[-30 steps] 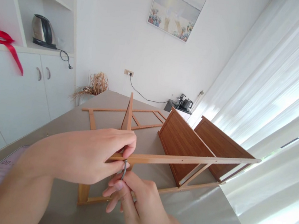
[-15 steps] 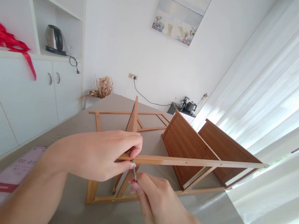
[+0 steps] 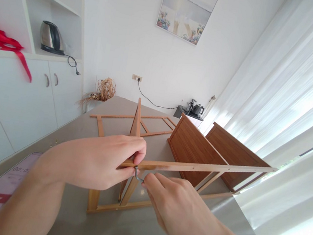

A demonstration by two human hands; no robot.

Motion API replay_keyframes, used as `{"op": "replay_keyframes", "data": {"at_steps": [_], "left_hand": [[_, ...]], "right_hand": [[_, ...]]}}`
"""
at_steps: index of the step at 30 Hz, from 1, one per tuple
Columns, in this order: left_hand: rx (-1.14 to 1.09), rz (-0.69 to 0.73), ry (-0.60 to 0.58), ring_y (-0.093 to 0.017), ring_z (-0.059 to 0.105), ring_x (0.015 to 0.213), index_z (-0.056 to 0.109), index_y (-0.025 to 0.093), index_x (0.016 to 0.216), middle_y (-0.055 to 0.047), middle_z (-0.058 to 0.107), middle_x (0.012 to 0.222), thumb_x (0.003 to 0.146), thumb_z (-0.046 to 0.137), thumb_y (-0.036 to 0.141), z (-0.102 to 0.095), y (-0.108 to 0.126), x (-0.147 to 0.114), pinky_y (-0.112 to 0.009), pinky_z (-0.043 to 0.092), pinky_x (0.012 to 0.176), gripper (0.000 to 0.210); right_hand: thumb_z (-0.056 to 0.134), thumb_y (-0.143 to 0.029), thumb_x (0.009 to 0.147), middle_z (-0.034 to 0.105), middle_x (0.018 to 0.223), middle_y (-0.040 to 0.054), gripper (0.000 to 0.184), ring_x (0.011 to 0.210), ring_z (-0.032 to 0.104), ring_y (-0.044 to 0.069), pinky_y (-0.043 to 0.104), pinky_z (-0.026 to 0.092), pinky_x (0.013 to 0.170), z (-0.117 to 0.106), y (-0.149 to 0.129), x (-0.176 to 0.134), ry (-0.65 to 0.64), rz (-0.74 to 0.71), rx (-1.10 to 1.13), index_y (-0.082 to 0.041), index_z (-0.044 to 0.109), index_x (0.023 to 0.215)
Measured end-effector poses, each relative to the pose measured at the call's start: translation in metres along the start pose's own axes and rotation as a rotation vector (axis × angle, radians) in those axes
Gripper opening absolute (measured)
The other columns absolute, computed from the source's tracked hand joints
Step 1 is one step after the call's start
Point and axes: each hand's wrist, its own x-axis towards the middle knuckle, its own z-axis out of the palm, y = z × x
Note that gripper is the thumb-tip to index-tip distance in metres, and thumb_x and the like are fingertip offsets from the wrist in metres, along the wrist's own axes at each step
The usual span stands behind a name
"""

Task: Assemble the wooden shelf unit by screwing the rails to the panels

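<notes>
Left hand [image 3: 103,160] grips near frame [image 3: 172,166] by upright panel [image 3: 136,120]; right hand [image 3: 179,199] pinches hex key [image 3: 137,175], tip at that frame, though its seating is hidden. Judging by layout, two brown panels [image 3: 195,151] are on, upright one unfinished, far frame [image 3: 115,116] flat and unattached; swing room nearside, table edge [image 3: 240,216] close rightward.

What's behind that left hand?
Beyond the left hand stands a wooden board, its top showing above the hand. A wooden rail sits in the hand's pinch. The board's middle and the rail's left end are covered.
</notes>
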Motion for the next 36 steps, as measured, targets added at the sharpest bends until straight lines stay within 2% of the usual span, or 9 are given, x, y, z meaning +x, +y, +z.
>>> {"op": "replay_keyframes", "data": {"at_steps": [3,5,9,12,16,20,30,33,36], "left_hand": [[-0.001,0.004,0.003,-0.012,0.046,0.059,0.044,0.026,0.086,0.006,0.058,0.080,0.088,0.050,0.022,0.000,0.000,0.000,-0.024,0.037,0.052,0.007],[0.002,0.007,0.005,-0.012,0.046,0.059,0.045,0.026,0.086,0.006,0.058,0.080,0.088,0.050,0.022,0.001,-0.001,0.000,-0.024,0.037,0.052,0.006],[0.008,0.016,0.002,-0.012,0.047,0.060,0.045,0.026,0.087,0.006,0.059,0.080,0.088,0.050,0.023,0.000,-0.002,0.000,-0.024,0.037,0.053,0.006],[-0.014,0.010,0.001,-0.012,0.050,0.062,0.044,0.026,0.086,0.006,0.062,0.081,0.088,0.049,0.021,-0.001,-0.001,0.000,-0.024,0.037,0.053,0.008],[-0.233,-0.010,-0.121,-0.011,0.061,0.066,0.037,0.026,0.087,0.009,0.067,0.077,0.089,0.043,0.014,-0.001,0.002,0.000,-0.023,0.041,0.057,0.013],[-0.352,-0.033,-0.193,-0.010,0.064,0.062,0.033,0.026,0.087,0.012,0.067,0.069,0.090,0.040,0.013,0.000,0.004,0.000,-0.022,0.043,0.057,0.016],[-0.290,-0.058,-0.164,-0.011,0.061,0.059,0.036,0.026,0.086,0.010,0.064,0.064,0.092,0.041,0.017,0.000,0.002,0.000,-0.022,0.040,0.053,0.012],[-0.220,-0.035,-0.112,-0.012,0.059,0.062,0.039,0.025,0.086,0.008,0.065,0.071,0.092,0.046,0.022,0.000,0.001,0.000,-0.023,0.040,0.054,0.010],[-0.084,0.000,-0.030,-0.012,0.052,0.060,0.044,0.025,0.085,0.004,0.063,0.079,0.091,0.051,0.027,0.000,-0.001,0.000,-0.025,0.037,0.053,0.009]], "right_hand": [[0.044,0.010,0.058,0.051,0.073,-0.0034,0.037,0.051,0.034,0.011,0.031,0.019,0.046,-0.014,0.003,0.003,-0.066,-0.031,-0.059,-0.020,0.048,0.079],[0.045,0.009,0.056,0.053,0.073,-0.0028,0.037,0.051,0.037,0.011,0.031,0.019,0.046,-0.015,0.005,0.004,-0.099,-0.026,-0.057,-0.020,0.048,0.078],[0.048,0.002,0.082,0.056,0.070,-0.0033,0.023,0.048,0.039,0.011,0.029,0.021,0.046,0.003,0.004,0.002,-0.098,0.067,0.095,-0.021,0.048,0.083],[0.040,-0.016,0.101,0.062,0.074,-0.0024,0.014,0.052,0.052,0.010,0.024,0.033,0.049,0.024,-0.002,0.002,-0.079,0.198,0.430,-0.020,0.049,0.092],[0.029,-0.026,0.108,0.071,0.097,0.0018,0.023,0.070,0.070,0.009,0.019,0.051,0.067,0.049,-0.016,0.005,-0.023,0.302,0.908,-0.021,0.050,0.101],[0.029,-0.036,0.108,0.073,0.097,0.0054,0.028,0.074,0.073,0.012,0.020,0.056,0.069,0.062,-0.027,0.007,0.084,0.317,1.074,-0.020,0.050,0.100],[0.028,-0.035,0.109,0.072,0.105,0.0056,0.028,0.082,0.074,0.012,0.018,0.056,0.071,0.065,-0.033,0.009,0.048,0.315,1.125,-0.019,0.050,0.106],[0.029,-0.028,0.108,0.070,0.099,0.0036,0.022,0.077,0.070,0.010,0.018,0.053,0.069,0.064,-0.030,0.006,0.086,0.246,0.929,-0.020,0.048,0.102],[0.030,-0.021,0.107,0.063,0.085,0.0011,0.017,0.064,0.058,0.011,0.022,0.045,0.061,0.056,-0.024,-0.002,0.139,0.146,0.547,-0.020,0.045,0.098]]}}
